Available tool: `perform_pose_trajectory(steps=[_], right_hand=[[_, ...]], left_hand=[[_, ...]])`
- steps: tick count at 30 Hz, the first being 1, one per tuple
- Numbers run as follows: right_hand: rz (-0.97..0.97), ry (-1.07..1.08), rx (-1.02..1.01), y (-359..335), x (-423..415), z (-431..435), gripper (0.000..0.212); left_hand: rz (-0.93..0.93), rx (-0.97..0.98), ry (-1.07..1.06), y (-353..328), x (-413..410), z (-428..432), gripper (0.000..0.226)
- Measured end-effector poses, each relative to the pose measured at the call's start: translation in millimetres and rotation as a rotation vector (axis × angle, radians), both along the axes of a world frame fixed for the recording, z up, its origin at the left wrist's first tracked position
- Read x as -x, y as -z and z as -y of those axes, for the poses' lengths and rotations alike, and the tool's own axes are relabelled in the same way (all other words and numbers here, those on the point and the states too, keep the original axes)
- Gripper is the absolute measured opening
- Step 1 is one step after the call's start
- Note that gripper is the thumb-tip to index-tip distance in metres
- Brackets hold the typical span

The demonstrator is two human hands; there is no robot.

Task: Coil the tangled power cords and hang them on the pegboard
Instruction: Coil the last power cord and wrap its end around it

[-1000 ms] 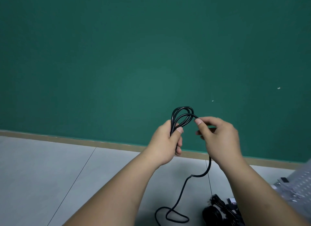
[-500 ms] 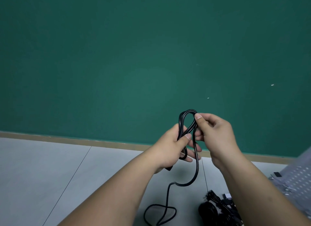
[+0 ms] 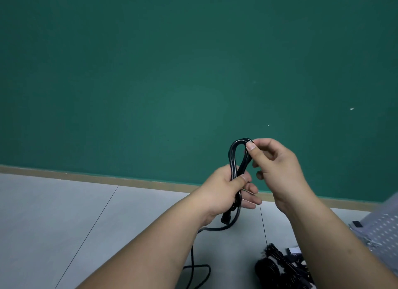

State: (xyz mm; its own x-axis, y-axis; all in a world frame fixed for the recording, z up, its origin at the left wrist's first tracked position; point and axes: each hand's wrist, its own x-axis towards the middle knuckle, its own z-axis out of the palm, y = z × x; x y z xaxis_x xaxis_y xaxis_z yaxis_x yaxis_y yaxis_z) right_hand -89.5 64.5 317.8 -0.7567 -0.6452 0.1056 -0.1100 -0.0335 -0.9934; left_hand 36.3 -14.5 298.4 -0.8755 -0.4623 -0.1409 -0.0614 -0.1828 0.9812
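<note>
A black power cord (image 3: pixel 233 155) stands as a narrow upright loop between my two hands, in front of the green wall. My left hand (image 3: pixel 224 191) is closed around the lower part of the loop, thumb pressed on it, and the cord's plug end sticks out below the palm. My right hand (image 3: pixel 277 168) pinches the top right of the loop between thumb and forefinger. The free length of the cord drops from my left hand to the floor and curls there. A pile of further black cords (image 3: pixel 280 267) lies on the floor at the lower right.
A perforated grey pegboard (image 3: pixel 383 228) lies tilted at the right edge, small parts beside it. The floor is grey tile with a wooden skirting strip (image 3: pixel 86 176) under the green wall.
The loop has been drawn tighter and taller. My right hand has slid up to the top of the loop, and more of the trailing cord has come up off the floor.
</note>
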Motion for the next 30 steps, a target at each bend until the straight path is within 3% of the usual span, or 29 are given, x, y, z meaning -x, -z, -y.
perform_pose_trajectory(steps=[5, 9, 13, 15, 17, 22, 25, 28, 30], right_hand=[[0.063, -0.348, -0.137, 5, -14, 2, 0.035], [0.120, -0.504, -0.366, 12, -25, 3, 0.048], [0.166, -0.697, -0.423, 11, -40, 5, 0.060], [0.109, -0.718, -0.394, 10, -41, 6, 0.053], [0.090, -0.702, -0.344, 9, -37, 6, 0.032], [0.038, -0.528, -0.281, 4, -10, -3, 0.017], [-0.103, -0.440, -0.194, -6, 2, -14, 0.010], [-0.272, -0.331, -0.079, -7, 0, -16, 0.012], [-0.381, -0.229, -0.028, -4, -3, -12, 0.011]], left_hand=[[-0.103, -0.005, -0.278, -7, 2, 12, 0.014], [-0.134, -0.035, -0.456, -12, 2, 25, 0.019], [-0.217, -0.104, -0.611, -17, -2, 40, 0.021], [-0.248, -0.108, -0.672, -19, -5, 47, 0.022], [-0.262, -0.053, -0.733, -22, -10, 56, 0.021], [-0.135, 0.327, -0.847, -17, -33, 92, 0.021], [0.093, 0.556, -0.791, -13, -44, 101, 0.020], [0.289, 0.683, -0.493, -12, -42, 90, 0.030], [0.317, 0.682, -0.306, -10, -34, 76, 0.045]])
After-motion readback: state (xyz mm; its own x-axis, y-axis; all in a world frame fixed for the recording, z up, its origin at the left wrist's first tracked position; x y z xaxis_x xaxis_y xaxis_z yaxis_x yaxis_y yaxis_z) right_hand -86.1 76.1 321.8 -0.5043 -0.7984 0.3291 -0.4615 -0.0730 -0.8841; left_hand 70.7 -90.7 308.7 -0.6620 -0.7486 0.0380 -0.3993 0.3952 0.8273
